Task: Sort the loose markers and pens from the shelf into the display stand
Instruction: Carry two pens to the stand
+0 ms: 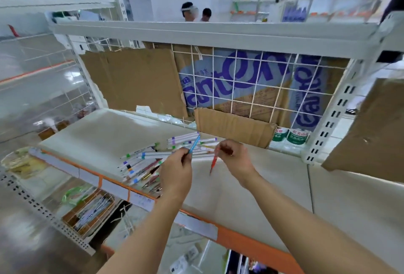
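Shelving (218,31) of white metal fills a shop aisle, its orange-edged shelf (251,188) backed by a wire grid (251,90) with cardboard (135,77) and blue-printed packs behind. Loose markers (150,160) lie in a heap on the shelf's left part, near its front edge. Below left, a wire basket (89,212) holds packets, too blurred to name. Left hand (176,173) has its fingers curled round a blue pen (194,144) above the heap; right hand (235,159) pinches a red pen (213,162), tip hanging down. Two people stand far behind.
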Tool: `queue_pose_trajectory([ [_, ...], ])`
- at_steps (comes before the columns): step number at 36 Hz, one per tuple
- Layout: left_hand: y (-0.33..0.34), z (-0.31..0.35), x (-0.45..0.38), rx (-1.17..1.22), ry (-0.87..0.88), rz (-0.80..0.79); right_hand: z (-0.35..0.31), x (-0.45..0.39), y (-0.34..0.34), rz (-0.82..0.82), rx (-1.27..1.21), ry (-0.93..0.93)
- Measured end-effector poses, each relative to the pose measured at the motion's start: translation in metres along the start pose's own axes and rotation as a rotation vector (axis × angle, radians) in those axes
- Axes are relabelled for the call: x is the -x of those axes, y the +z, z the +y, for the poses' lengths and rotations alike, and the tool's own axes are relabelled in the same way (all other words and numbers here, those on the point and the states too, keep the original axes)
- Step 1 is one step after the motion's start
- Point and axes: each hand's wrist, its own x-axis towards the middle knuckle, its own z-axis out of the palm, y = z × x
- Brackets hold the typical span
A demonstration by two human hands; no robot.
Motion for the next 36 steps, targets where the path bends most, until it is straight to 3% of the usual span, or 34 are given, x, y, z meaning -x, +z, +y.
queue_pose_trajectory([
  [5, 0.009, 0.002, 0.008, 0.048, 0.039, -0.029, 0.003, 0.021, -0.013, 0.221, 0.137, -0.029],
  [15, 0.038, 0.015, 0.035, 0.134, 0.172, -0.304, 0.015, 0.084, -0.056, 0.472, 0.378, 0.077],
  [26, 0.087, 0.077, 0.089, 0.294, 0.336, -0.578, 0.028, 0.166, -0.135, 0.75, 0.547, 0.244],
  [36, 0.12, 0.149, 0.163, 0.322, 0.528, -0.663, 0.028, 0.262, -0.218, 1.028, 0.696, 0.334],
])
